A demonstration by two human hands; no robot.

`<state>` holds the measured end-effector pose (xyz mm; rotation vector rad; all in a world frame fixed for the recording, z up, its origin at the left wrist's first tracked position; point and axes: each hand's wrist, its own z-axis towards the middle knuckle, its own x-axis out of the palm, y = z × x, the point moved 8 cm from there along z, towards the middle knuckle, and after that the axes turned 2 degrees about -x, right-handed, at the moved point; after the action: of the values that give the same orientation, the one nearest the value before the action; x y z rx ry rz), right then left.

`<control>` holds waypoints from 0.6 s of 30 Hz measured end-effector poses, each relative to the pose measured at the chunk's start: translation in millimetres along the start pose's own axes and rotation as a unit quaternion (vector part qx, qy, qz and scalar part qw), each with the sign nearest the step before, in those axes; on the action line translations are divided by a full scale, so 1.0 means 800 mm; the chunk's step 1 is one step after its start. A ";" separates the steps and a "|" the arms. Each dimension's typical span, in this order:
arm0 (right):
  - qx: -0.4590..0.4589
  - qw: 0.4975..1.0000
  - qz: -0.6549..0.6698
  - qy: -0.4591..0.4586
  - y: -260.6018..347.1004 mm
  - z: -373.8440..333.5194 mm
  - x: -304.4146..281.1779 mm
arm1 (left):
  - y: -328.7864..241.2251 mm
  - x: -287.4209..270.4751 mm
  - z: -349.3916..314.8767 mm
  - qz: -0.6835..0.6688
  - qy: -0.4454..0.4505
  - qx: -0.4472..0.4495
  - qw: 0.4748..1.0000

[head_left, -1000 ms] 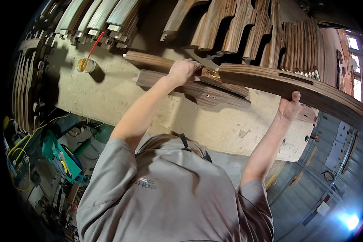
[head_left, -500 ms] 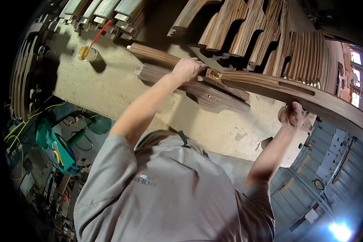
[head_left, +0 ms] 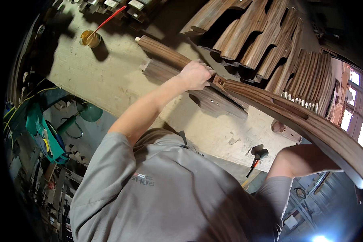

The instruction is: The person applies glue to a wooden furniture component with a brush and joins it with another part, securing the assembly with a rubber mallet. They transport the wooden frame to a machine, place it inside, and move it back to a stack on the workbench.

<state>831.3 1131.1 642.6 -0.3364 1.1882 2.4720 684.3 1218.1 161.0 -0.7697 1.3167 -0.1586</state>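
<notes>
Head view shows, near twelve o'clock, the left hand (head_left: 197,75) closed over a wooden bar (head_left: 161,51); the long curved piece (head_left: 322,127) extends toward three o'clock, hiding the right hand, whose grip I cannot tell. Positioning seems in hand; next probably needs steady support.

Smooth grained wooden rail (head_left: 323,130), matt cloth shirt (head_left: 177,197)
</notes>
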 end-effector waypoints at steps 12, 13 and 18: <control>0.167 0.925 -0.340 0.023 -0.125 -0.138 0.107 | -0.007 0.007 -0.014 -0.010 -0.030 0.025 0.999; 0.167 0.925 -0.340 0.028 -0.132 -0.139 0.110 | -0.004 0.008 -0.015 -0.008 -0.031 0.024 0.999; 0.172 0.919 -0.353 0.042 -0.145 -0.142 0.118 | -0.002 0.009 -0.012 -0.004 -0.027 0.031 0.999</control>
<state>802.7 1129.6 456.7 -0.6423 1.2284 1.6131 678.1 1209.1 155.5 -0.7215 1.2531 -0.1825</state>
